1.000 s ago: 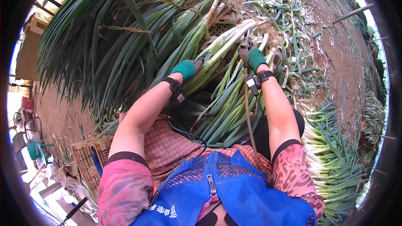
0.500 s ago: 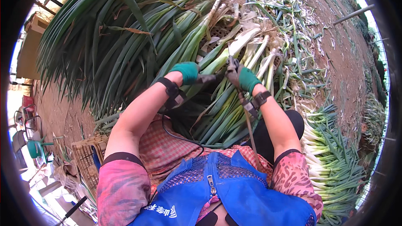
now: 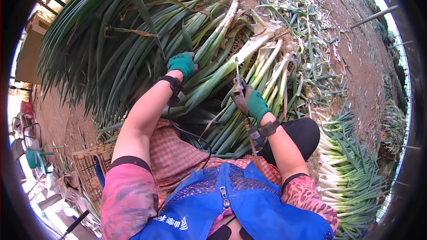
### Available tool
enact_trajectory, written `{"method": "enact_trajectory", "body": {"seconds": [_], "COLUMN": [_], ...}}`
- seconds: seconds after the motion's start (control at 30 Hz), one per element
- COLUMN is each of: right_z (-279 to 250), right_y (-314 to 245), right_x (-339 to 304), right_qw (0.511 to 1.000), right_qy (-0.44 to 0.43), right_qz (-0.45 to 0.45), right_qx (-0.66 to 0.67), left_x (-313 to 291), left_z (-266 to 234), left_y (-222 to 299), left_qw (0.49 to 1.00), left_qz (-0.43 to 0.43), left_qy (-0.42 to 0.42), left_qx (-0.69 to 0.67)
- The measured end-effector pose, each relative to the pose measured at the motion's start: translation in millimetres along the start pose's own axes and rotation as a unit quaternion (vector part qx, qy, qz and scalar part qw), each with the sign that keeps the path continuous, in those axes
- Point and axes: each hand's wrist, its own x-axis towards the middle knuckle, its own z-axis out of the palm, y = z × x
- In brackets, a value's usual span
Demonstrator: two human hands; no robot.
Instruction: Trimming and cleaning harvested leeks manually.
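My left hand [image 3: 182, 65], in a green glove with grey fingers, is closed at the leaves of a green onion [image 3: 219, 38] in the pile; its fingertips are partly hidden. My right hand [image 3: 251, 102], gloved alike, grips an air blow gun [image 3: 239, 83] whose thin nozzle points away from me. A brown hose [image 3: 251, 138] runs from the gun down to my lap. Just beyond the nozzle, a thick long green onion [image 3: 249, 49] lies with its white root end to the far right. Several others, their outer skins loose, lie right of the gun.
A large heap of green onions [image 3: 111, 49] fills the far left. Clean white-stemmed onions [image 3: 338, 169] lie in a row at my right. Peeled scraps [image 3: 311, 58] litter the soil. A plastic crate [image 3: 86, 173] stands at my left, and a metal bar [image 3: 373, 17] juts in at far right.
My left hand has moved left and away from me, to the heap's stalks. My right hand, with the air gun, has shifted slightly left and nearer to me.
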Motion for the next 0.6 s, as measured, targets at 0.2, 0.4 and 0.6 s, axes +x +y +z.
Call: {"method": "enact_trajectory", "body": {"seconds": [0.2, 0.4, 0.6], "right_z": [1, 5, 8], "right_y": [4, 4, 8], "right_x": [0, 2, -3], "right_qw": [0.999, 1.0, 0.999], "right_qy": [0.014, 0.006, 0.025], "right_qz": [0.033, 0.005, 0.008], "right_qx": [-0.025, 0.005, 0.029], "left_x": [-2, 6, 7], "left_z": [-48, 4, 43], "left_y": [-25, 14, 29], "left_qw": [0.996, 0.991, 0.997], "left_qz": [-0.006, 0.07, 0.014], "left_qy": [0.038, 0.101, 0.018], "left_qx": [0.084, 0.052, 0.078]}}
